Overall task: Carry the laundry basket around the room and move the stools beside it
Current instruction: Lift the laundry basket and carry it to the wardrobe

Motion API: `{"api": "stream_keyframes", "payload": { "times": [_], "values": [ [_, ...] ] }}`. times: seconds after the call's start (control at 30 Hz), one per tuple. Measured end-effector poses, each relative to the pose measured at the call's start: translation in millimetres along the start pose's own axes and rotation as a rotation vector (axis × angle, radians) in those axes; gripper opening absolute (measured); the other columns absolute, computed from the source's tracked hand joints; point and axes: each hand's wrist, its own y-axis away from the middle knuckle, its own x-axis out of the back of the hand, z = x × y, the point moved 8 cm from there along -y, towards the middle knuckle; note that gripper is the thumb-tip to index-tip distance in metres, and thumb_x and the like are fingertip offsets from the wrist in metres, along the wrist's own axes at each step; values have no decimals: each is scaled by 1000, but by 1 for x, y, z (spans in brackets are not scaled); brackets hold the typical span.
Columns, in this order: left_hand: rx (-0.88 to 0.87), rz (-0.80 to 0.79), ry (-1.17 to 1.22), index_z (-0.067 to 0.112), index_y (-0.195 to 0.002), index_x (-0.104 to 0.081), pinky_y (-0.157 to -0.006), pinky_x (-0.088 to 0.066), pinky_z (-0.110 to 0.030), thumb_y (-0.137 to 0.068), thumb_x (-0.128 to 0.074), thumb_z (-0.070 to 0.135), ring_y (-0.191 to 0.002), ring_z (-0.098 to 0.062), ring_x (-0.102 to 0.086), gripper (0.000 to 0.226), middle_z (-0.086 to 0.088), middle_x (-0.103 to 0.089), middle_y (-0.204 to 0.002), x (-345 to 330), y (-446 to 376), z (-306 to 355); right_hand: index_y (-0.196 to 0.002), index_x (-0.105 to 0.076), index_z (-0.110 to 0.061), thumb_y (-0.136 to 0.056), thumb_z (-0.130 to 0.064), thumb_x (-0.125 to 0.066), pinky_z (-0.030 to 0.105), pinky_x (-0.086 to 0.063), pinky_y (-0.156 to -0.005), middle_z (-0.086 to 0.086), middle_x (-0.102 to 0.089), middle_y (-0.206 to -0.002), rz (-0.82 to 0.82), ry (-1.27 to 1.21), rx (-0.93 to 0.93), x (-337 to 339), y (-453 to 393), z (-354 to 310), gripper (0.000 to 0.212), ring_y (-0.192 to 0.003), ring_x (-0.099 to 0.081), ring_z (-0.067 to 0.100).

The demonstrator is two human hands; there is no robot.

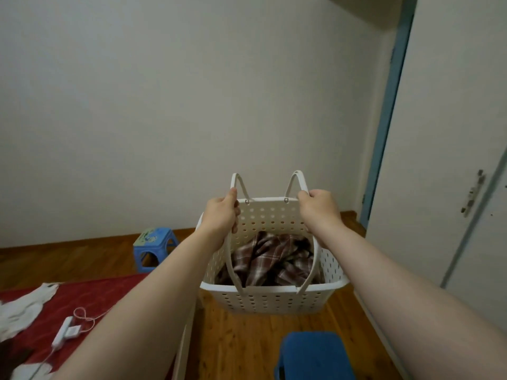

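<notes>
We held the white perforated plastic laundry basket [274,297] out in front of us, clear of the brown wooden plank floor [247,341]. Our left hand [220,215] was closed around one thin white loop handle [231,259], our right hand [319,211] around the other. Crumpled brown plaid cloth [270,259] lay in the bottom. We judged the load light: a small heap, soft, unlikely to shift hard. The shell looked stiff, the handles narrow and likely to bite the palm. Taking hold at the handle tops seemed best. A light blue plastic stool [153,249] stood by the wall, left of the basket. A dark blue stool [312,355] sat near our feet.
</notes>
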Motion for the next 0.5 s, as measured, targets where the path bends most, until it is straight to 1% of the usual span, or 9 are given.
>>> {"api": "stream_keyframes", "payload": {
  "times": [0.07,0.17,0.2,0.27,0.3,0.37,0.4,0.43,0.5],
  "values": [
    [4,2,-25,13,-71,-54,-37,-36,-24,-98,-44,42,-35,-8,-40,41,3,-47,-54,-13,-29,-6,-74,-54,-9,-94,-26,-44,35,-38,-54,7,-46,-67,-12,-12,-22,-8,-35,15,28,-57,-43,20],
    [20,10,-35,14,-69,-51,-40,-36,-26,-99,-44,42,-38,-9,-39,42,2,-44,-54,-19,-54,-16,-74,-56,-9,-96,-26,-44,34,-38,-53,7,-49,-67,-62,-18,-30,-20,-66,24,29,-56,-44,19],
    [17,8,-40,14,-69,-52,-40,-36,-26,-99,-44,43,-39,-10,-39,42,2,-44,-55,-33,-68,-19,-72,-55,-10,-96,-26,-44,33,-38,-52,7,-50,-68,-69,-30,-33,-17,-83,33,30,-56,-45,19],
    [24,4,-79,13,-71,-53,-42,-38,-28,-98,-44,44,-44,-12,-41,42,0,-46,-59,-58,-91,-25,-68,-51,-13,-96,-26,-44,30,-38,-51,5,-51,-66,-45,-20,-60,-5,-108,54,32,-55,-46,18],
    [24,-5,-101,12,-72,-54,-44,-38,-29,-98,-45,45,-46,-14,-42,43,-1,-47,-61,-70,-101,-27,-69,-53,-13,-97,-26,-44,30,-39,-50,5,-51,-66,-28,-18,-76,0,-116,64,32,-55,-47,17],
    [17,-53,-147,13,-74,-56,-47,-39,-31,-97,-45,47,-51,-15,-42,43,-2,-48,-64,-104,-119,-27,-83,-62,-9,-98,-27,-45,30,-47,-55,5,-58,-74,11,-31,-105,16,-130,86,28,-61,-53,14],
    [6,-96,-166,13,-74,-56,-48,-39,-31,-97,-45,48,-52,-15,-43,42,-2,-49,-64,-129,-128,-26,-93,-64,-8,-98,-27,-45,30,-50,-57,5,-61,-80,49,-40,-130,31,-137,98,28,-64,-55,13],
    [0,-140,-174,13,-75,-56,-48,-39,-30,-97,-45,48,-52,-15,-43,42,-2,-49,-64,-152,-135,-29,-99,-65,-8,-99,-27,-45,28,-51,-57,4,-62,-84,89,-45,-148,45,-144,111,28,-67,-56,12],
    [-6,-234,-175,13,-74,-57,-46,-40,-27,-97,-45,47,-51,-13,-44,43,-1,-50,-62,-197,-143,-37,-105,-65,-7,-99,-27,-44,31,-53,-60,6,-64,-89,186,-37,-202,79,-152,140,30,-72,-59,16]
  ]
}}
